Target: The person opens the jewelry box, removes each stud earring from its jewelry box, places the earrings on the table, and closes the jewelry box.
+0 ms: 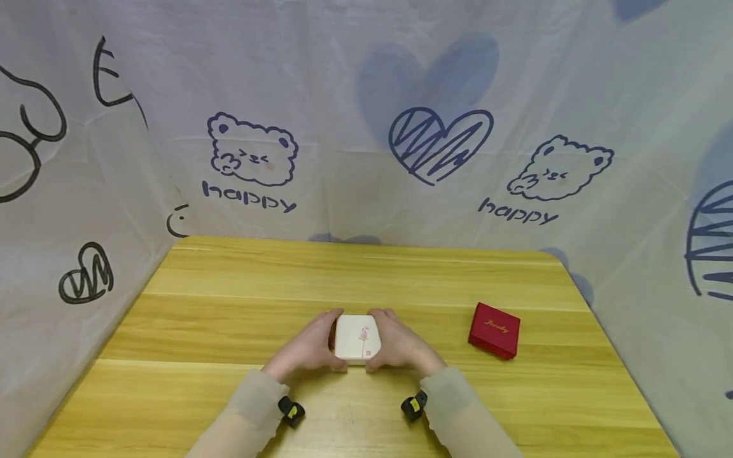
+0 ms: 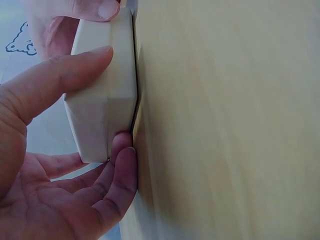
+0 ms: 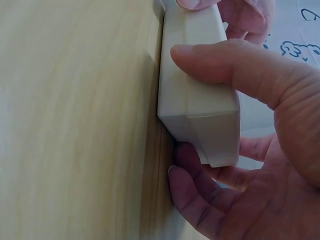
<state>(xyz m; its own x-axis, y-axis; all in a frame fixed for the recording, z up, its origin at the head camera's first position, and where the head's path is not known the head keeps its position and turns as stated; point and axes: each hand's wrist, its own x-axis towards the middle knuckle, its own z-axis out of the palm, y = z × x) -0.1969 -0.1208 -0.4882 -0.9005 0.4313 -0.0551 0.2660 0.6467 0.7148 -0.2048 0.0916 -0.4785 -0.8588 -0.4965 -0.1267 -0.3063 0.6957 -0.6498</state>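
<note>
Near the middle of the desk [image 1: 246, 280]: white box [image 1: 352, 337] with pink flower print, between left hand [image 1: 312, 343] and right hand [image 1: 403, 343]. Held from both sides, fingers curled round left and right ends, thumbs on near wall. Looks level; cannot tell if fully seated on desk. Shows faint seam along near wall, no visible gap. Reads as the two-handed grip step, grip already made. Calls next for even pressure left and right, minding the seam under right thumb. Farther right, well apart: red box [image 1: 495, 331], untouched.
</note>
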